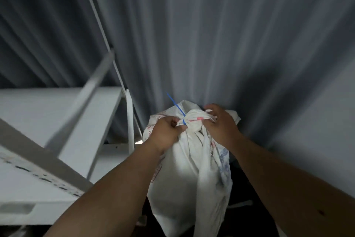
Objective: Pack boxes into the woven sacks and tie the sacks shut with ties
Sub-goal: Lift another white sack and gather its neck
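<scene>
Gripping the woven sack's [192, 169] bunched neck, both hands' fingers [173, 121] clench around the blue tie [177, 108].

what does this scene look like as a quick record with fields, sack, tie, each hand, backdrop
sack: white woven sack, upright, neck bunched
tie: blue tie round the bunched neck, free end sticking up and to the left
left hand: left hand has a grip on the neck at the tie
right hand: right hand grips the gathered top of the sack
backdrop: grey curtain behind the sack
left side: white metal rack
</scene>
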